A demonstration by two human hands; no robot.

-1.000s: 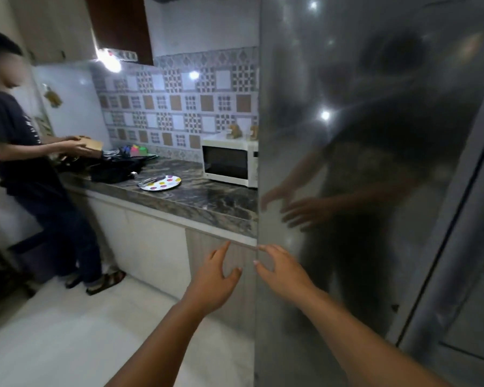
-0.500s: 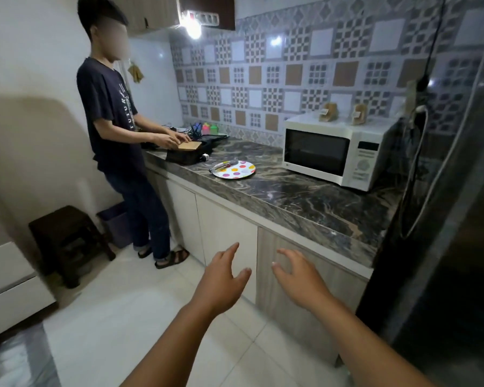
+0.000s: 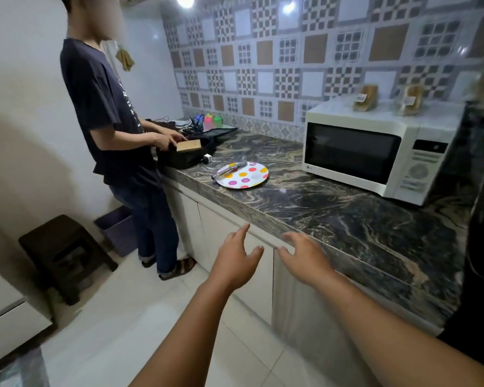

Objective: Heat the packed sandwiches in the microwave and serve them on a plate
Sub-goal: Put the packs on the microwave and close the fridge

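Head camera, looking down along a dark marbled kitchen counter (image 3: 333,208). The white microwave (image 3: 375,152) sits on the counter with its door closed, and serves here as the landmark. On top of the microwave rest two packed sandwiches (image 3: 366,98), in clear wrappers with labels, apparently still sealed, though they are small and soft in the picture. To the left of the microwave, on the counter, lies a polka-dot plate (image 3: 246,177) with no food on it and metal tongs (image 3: 229,169) resting across its far edge. Well in front of the microwave, short of the counter edge, the left hand (image 3: 236,261) and the right hand (image 3: 305,258) are held out side by side, fingers spread and loose, holding nothing and touching nothing. Further left of the microwave, a second person (image 3: 115,129) stands at the counter handling a small box over a black bag. Judging from this, the task has barely begun: unwrapping, heating and plating all remain.
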